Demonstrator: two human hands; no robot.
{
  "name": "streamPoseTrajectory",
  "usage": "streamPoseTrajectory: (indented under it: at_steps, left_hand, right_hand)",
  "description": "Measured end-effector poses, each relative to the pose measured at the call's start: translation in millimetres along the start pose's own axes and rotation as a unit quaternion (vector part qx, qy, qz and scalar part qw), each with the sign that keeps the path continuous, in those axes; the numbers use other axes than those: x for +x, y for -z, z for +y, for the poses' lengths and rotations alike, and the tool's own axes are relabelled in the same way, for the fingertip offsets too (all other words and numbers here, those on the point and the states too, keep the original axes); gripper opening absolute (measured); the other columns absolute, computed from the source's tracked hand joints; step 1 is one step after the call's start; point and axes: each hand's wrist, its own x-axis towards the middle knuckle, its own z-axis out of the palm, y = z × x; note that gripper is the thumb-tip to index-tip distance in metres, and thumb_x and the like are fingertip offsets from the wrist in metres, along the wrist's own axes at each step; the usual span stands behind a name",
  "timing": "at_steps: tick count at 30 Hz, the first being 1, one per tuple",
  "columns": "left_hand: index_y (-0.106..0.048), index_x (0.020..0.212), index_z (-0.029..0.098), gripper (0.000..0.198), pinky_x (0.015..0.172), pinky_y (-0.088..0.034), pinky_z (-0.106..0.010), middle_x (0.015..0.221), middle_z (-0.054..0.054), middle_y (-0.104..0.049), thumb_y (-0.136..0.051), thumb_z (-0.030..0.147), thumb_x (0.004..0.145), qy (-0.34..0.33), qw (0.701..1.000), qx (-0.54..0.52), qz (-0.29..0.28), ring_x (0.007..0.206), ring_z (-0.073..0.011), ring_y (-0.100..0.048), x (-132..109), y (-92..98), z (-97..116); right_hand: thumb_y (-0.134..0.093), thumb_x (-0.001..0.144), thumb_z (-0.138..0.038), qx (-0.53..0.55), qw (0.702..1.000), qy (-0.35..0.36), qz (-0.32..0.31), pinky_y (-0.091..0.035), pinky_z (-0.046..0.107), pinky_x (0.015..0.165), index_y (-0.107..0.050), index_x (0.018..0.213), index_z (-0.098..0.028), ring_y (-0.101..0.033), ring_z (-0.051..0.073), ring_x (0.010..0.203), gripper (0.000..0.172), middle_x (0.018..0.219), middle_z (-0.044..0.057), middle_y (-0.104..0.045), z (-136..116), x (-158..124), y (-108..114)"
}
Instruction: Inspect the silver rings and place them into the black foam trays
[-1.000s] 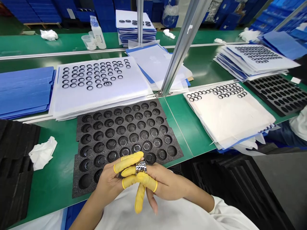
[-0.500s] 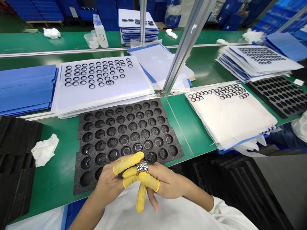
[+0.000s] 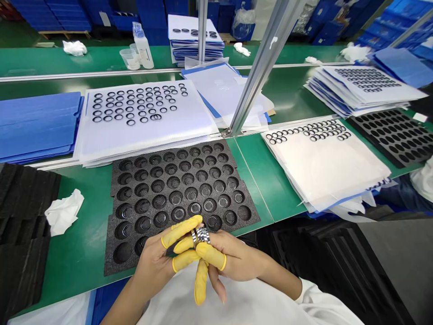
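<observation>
A short stack of shiny metal rings [image 3: 201, 235] stands between my hands, with one ring slightly apart on its left. My left hand [image 3: 155, 257] and my right hand [image 3: 233, 257] wear yellow finger cots and pinch the stack between them. Both hands hover over the near edge of a black foam tray [image 3: 176, 155] with rows of round pockets. Several pockets near my hands hold metal rings. My fingers hide the tray's nearest pockets.
Sheets [image 3: 145, 108] [image 3: 324, 167] carrying rows of dark rings lie beyond the tray. Blue folders [image 3: 37, 126], a white wipe [image 3: 64, 212], stacked black foam [image 3: 23, 216] and an aluminium post [image 3: 260, 67] stand around it. A co-worker's sleeve [image 3: 422, 178] shows at right.
The rings have shifted between my fingers, and one has separated slightly to the left of the stack. My hands and the view have moved only slightly.
</observation>
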Motion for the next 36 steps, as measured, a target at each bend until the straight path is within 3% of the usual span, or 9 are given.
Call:
streamPoseTrajectory:
  at_steps: [7,13,19,26,31,36]
  left_hand:
    - [-0.060,0.142,0.026,0.051,0.102,-0.059,-0.032,0.142,-0.010,-0.066,-0.070,0.018,0.092,-0.101,0.992,0.073,-0.002,0.126,-0.0250,-0.067,3.8,2.0,4.9]
    - [-0.062,0.139,0.024,0.046,0.102,-0.060,-0.032,0.138,-0.012,-0.069,-0.068,0.019,0.094,-0.133,0.988,0.078,-0.024,0.123,-0.0247,-0.069,9.0,0.0,10.3]
    - [-0.060,0.141,0.025,0.051,0.100,-0.060,-0.027,0.136,-0.010,-0.070,-0.072,0.018,0.091,-0.133,0.988,0.075,-0.004,0.117,-0.0207,-0.072,8.9,-3.8,7.7]
    - [-0.064,0.135,0.024,0.051,0.099,-0.061,-0.029,0.135,-0.011,-0.071,-0.077,0.018,0.087,-0.078,0.996,0.039,-0.002,0.120,-0.0235,-0.071,3.3,-0.7,4.3]
    - [-0.066,0.133,0.025,0.050,0.095,-0.064,-0.032,0.132,-0.012,-0.073,-0.079,0.020,0.085,-0.074,0.997,0.025,0.007,0.115,-0.0262,-0.073,0.5,-3.3,2.4]
    - [-0.063,0.139,0.027,0.055,0.094,-0.063,-0.031,0.128,-0.011,-0.075,-0.077,0.017,0.086,-0.113,0.993,0.030,0.032,0.111,-0.0244,-0.075,0.7,-6.2,4.1]
  right_hand:
    - [-0.037,0.103,-0.064,0.091,0.995,-0.028,-0.011,-0.033,0.020,0.046,-0.058,0.119,-0.009,-0.042,0.007,0.031,0.061,0.037,-0.012,-0.047,3.6,2.5,-0.1]
    - [-0.040,0.102,-0.065,0.140,0.989,-0.054,-0.003,-0.026,0.020,0.042,-0.052,0.097,-0.015,-0.039,0.006,0.029,0.052,0.035,-0.011,-0.046,2.8,3.2,-3.9]
    - [-0.036,0.097,-0.075,0.101,0.994,-0.049,-0.013,-0.028,0.019,0.041,-0.052,0.094,-0.016,-0.047,0.008,0.030,0.062,0.036,-0.009,-0.050,1.7,2.2,-2.5]
    - [-0.032,0.100,-0.071,0.003,0.998,-0.025,-0.054,-0.040,0.019,0.055,-0.058,0.112,-0.011,-0.055,0.008,0.039,0.066,0.039,-0.010,-0.052,-1.9,3.4,5.6]
    - [-0.029,0.105,-0.063,-0.015,0.998,-0.020,-0.058,-0.040,0.020,0.055,-0.057,0.122,-0.010,-0.049,0.007,0.037,0.063,0.039,-0.010,-0.053,-1.1,1.9,5.0]
    - [-0.038,0.097,-0.074,0.053,0.996,-0.021,-0.070,-0.035,0.019,0.047,-0.057,0.116,-0.011,-0.047,0.008,0.034,0.069,0.040,-0.009,-0.053,3.2,1.4,3.6]
